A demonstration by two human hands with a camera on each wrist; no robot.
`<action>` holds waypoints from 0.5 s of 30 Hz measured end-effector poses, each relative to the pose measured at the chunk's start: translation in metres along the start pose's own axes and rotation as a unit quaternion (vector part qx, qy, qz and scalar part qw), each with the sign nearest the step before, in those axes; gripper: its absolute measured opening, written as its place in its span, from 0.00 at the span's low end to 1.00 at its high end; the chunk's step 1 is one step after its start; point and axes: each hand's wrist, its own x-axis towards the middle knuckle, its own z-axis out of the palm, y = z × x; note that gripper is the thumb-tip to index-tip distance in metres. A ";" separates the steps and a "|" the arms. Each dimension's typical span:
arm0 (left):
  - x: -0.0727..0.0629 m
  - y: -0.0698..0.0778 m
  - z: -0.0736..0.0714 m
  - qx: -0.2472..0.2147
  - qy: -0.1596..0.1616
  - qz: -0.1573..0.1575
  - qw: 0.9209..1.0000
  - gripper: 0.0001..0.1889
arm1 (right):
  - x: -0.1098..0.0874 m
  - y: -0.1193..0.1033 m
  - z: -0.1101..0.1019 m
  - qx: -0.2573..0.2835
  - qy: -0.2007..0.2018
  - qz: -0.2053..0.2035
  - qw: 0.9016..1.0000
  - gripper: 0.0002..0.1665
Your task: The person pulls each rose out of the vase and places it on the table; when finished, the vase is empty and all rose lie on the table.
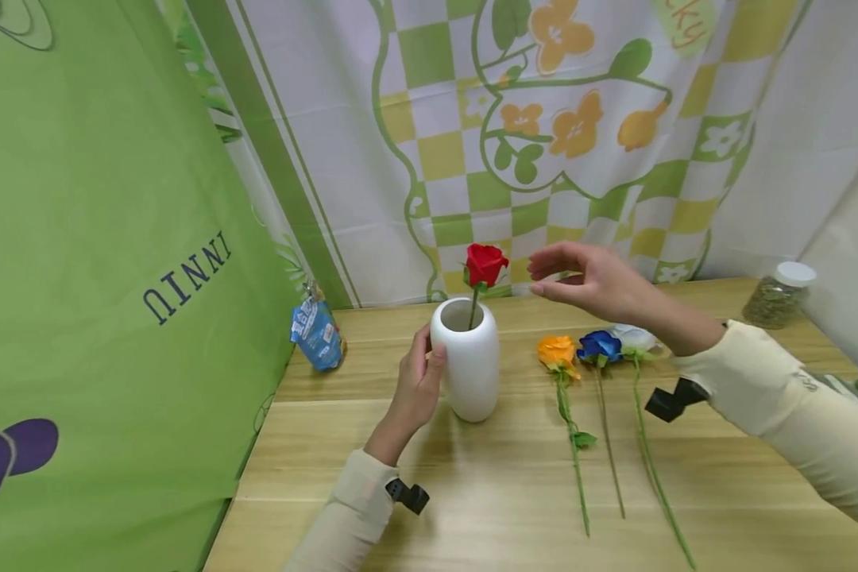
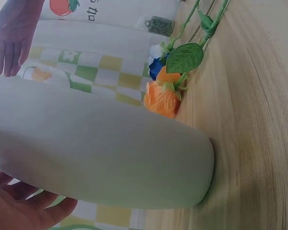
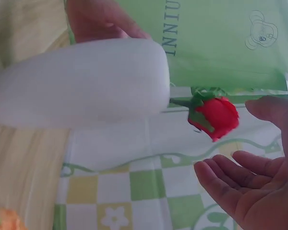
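A white vase stands upright on the wooden table. At its left side, my left hand holds the upper part, thumb toward the front. One red rose stands in the vase, its bloom above the rim and its lower stem hidden inside. To the right of that bloom, my right hand is raised in the air, fingers apart from the flower and holding nothing. The right wrist view shows a gap between the red bloom and the loosely bent fingers.
Right of the vase lie an orange rose, a blue rose and a white flower, stems toward the front. A lidded jar stands at the back right. A blue packet sits at the left by the green cloth.
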 end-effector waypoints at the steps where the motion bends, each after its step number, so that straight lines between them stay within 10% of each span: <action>1: 0.000 0.000 0.000 -0.001 0.001 -0.001 1.000 0.24 | 0.002 0.000 0.004 0.007 -0.006 0.000 1.000 0.27; 8: 0.002 0.003 -0.002 0.003 -0.008 -0.003 1.000 0.23 | 0.018 0.001 0.029 0.064 -0.008 0.020 0.998 0.29; 15: -0.002 0.046 -0.010 0.013 -0.025 -0.015 0.999 0.23 | 0.030 0.006 0.048 0.133 -0.003 0.032 0.991 0.27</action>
